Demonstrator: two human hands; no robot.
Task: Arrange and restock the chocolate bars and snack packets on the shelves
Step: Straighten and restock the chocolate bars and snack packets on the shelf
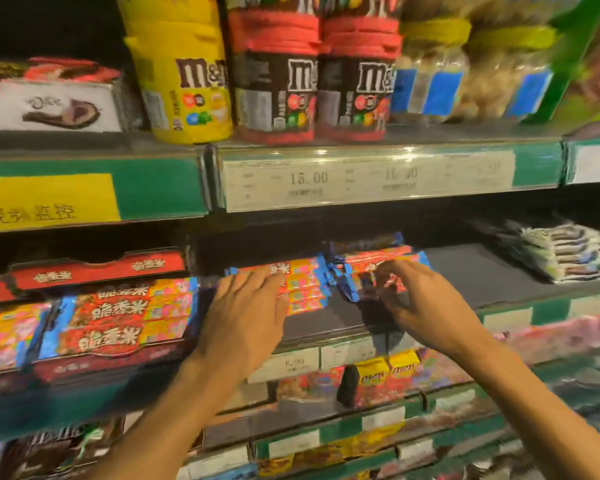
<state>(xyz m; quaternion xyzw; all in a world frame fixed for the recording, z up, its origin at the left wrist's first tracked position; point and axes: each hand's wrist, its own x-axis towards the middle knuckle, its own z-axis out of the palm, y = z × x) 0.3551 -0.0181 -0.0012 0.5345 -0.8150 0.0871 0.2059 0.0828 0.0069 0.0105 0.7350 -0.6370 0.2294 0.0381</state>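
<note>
— Where are we? Our left hand (248,299) lies flat on the stack of red, blue-ended foil chocolate bars (300,284); our right hand (418,299) pinches a second such stack (378,268) just beside it.

— Mid-arranging. Next we square both stacks on the dark shelf (482,271), probably towards the red display carton (118,317) beyond our left.

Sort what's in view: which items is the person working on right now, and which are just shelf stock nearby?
In hand:
left hand resting on left stack of bars
right hand gripping right stack of bars

Just nearby:
yellow candy tub
brown candy tubs
boxed bars
price labels
</note>
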